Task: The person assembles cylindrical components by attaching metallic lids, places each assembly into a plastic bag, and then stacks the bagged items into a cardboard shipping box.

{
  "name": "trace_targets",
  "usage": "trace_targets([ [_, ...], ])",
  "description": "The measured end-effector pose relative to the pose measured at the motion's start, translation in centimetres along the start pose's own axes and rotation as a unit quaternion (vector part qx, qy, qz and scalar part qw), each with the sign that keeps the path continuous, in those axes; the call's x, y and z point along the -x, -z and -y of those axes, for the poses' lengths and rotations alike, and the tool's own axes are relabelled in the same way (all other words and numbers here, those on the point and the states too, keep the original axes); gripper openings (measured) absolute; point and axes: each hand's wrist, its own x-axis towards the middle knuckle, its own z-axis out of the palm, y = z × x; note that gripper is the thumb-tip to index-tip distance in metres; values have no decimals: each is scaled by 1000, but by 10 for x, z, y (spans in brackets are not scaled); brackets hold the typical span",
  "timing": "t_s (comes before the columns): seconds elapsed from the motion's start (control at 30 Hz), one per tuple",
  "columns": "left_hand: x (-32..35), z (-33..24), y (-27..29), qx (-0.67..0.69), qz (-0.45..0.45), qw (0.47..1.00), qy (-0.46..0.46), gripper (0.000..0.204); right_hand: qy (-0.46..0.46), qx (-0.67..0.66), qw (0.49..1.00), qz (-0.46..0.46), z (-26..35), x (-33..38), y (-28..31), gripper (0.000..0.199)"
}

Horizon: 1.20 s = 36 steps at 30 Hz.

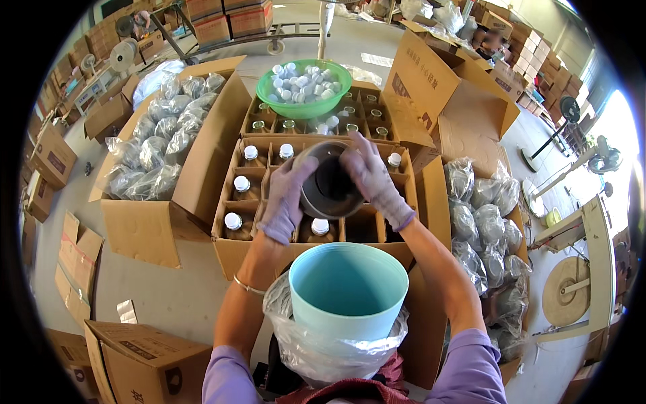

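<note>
You hold a dark grey pot [330, 182], mouth facing up toward you, raised over the front carton [242, 254]. Left hand [286, 192], in a pale glove, grasps its left side, thumb at the rim. Right hand [375, 176], gloved likewise, grasps the right side, fingers over the edge. Pot and fingertips blurred; inside looks dark, contents can't be made out.

Front carton: cardboard dividers make cells; white-capped bottles [320, 230] stand upright in several, along the left side, the back row and just below the pot. Some cells are hidden by your hands.

Nearer your body, between your forearms: a light blue bucket [343, 320], mouth up, clear plastic bag [330, 353] bunched around its lower part.

Directly behind the front carton: rear carton [274, 126], also divided, holding glass bottles [289, 126] with bare necks. Green bowl [303, 109] rests over its back left part, heaped with loose white caps [303, 84].

To your left: tall open carton [212, 151], filled with items in clear wrap [155, 135]. To your right: another open carton [436, 209], packed with similar wrapped pieces [484, 229].

Lower left, on the floor: a brown box [145, 363], contents not visible.
</note>
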Motion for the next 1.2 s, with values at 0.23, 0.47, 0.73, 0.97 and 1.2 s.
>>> trace_targets([
  [0.23, -23, -19, 27, -241, 58, 961, 123, 38, 402, 231, 863, 201, 22, 13, 1, 59],
  [0.47, -9, 30, -30, -494, -151, 853, -70, 46, -234, -181, 954, 44, 0, 37, -42, 63],
  [0.73, -54, 13, 31, -683, 166, 500, -506, 63, -413, -495, 736, 209, -107, -13, -42, 52],
  [0.97, -57, 62, 48, -556, -95, 753, -338, 31, -182, 309, 921, 154, -220, -35, -48, 59],
  [1.2, -59, 82, 61, 76, 43, 996, -19, 45, 113, 258, 959, -27, -101, -56, 12, 44],
])
